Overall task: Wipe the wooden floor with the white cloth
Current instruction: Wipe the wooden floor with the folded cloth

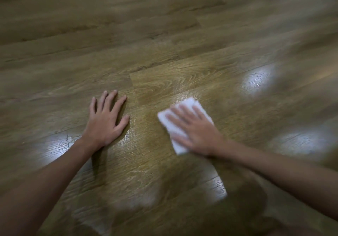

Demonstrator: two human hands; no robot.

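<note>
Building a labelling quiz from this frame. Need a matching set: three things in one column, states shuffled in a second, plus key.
Column one:
1. left hand
2. right hand
3. white cloth

Column two:
A. folded, flat on the wooden floor under a palm
B. fingers spread, bare on the boards, holding nothing
C. motion-blurred, pressing down on fabric

Pairs: 1-B, 2-C, 3-A

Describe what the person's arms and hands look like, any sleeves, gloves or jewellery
Both forearms are bare as far as the frame shows, with no sleeves in view. The left hand and right hand wear no gloves. No rings, watch or bracelets are visible, though the right hand is motion-blurred, so small details there are uncertain.
</note>
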